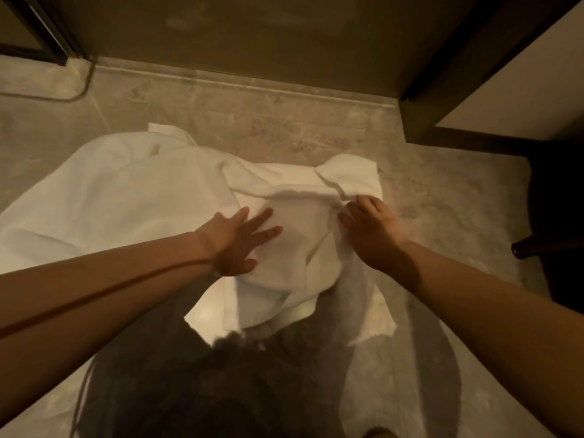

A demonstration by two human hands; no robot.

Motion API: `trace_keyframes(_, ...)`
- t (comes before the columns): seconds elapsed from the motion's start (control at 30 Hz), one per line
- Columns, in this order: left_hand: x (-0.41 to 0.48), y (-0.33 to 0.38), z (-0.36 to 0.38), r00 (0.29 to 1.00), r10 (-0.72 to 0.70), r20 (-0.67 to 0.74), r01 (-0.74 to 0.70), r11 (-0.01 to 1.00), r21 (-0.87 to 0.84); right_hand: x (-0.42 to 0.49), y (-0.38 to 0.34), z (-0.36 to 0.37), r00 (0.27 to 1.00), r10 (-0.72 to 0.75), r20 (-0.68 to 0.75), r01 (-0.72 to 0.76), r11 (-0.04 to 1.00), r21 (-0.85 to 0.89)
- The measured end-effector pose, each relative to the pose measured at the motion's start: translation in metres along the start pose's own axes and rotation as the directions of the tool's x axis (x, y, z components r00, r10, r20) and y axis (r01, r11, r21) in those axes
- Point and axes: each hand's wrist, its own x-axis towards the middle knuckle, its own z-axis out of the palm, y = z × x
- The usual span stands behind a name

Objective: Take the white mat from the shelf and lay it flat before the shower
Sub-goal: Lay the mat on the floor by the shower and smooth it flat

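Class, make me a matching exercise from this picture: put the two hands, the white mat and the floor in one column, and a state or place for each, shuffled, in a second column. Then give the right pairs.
Column one:
1. left hand
2. right hand
3. white mat
4. floor

Column two:
A. grey marbled stone, bare between the mat and the shower threshold
B. pinching a raised fold
C. rumpled, not yet flat
D. fingers spread, palm down on the cloth

Pairs: 1-D, 2-B, 3-C, 4-A
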Motion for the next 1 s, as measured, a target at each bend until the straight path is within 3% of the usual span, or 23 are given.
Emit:
trace_keyframes(0.07,0.000,0.001,0.000,1.000,-0.003,0.001,0.003,1.000,0.010,-0.007,0.010,0.003,0.994,0.092,-0.053,-0.086,0.991,0.105)
trace_keyframes(0.3,-0.002,0.001,0.002,1.000,-0.011,0.003,0.011,0.999,0.046,-0.025,0.029,0.016,0.935,0.293,0.200,-0.329,0.927,0.181)
trace_keyframes(0.5,-0.006,0.001,-0.001,1.000,0.008,0.026,-0.010,0.996,0.084,-0.028,0.025,0.020,0.850,0.320,0.417,-0.458,0.841,0.287)
trace_keyframes(0.57,-0.009,0.002,-0.001,0.999,0.012,0.030,-0.015,0.995,0.098,-0.026,0.021,0.016,0.872,0.348,0.344,-0.443,0.859,0.255)
trace_keyframes(0.67,-0.013,0.003,0.000,1.000,0.020,0.019,-0.022,0.992,0.127,-0.022,0.018,0.006,0.930,0.359,0.077,-0.364,0.869,0.336)
trace_keyframes(0.77,-0.015,0.002,0.001,0.999,0.030,0.012,-0.031,0.989,0.144,-0.017,0.016,-0.004,0.924,0.377,-0.068,-0.314,0.846,0.432)
trace_keyframes(0.83,-0.015,0.001,0.003,1.000,0.024,0.001,-0.024,0.988,0.154,-0.012,0.020,-0.008,0.894,0.448,-0.029,-0.388,0.804,0.450)
trace_keyframes(1.0,-0.017,0.001,0.009,0.999,0.037,-0.033,-0.031,0.982,0.186,-0.004,0.043,0.001,0.819,0.520,0.243,-0.574,0.741,0.349)
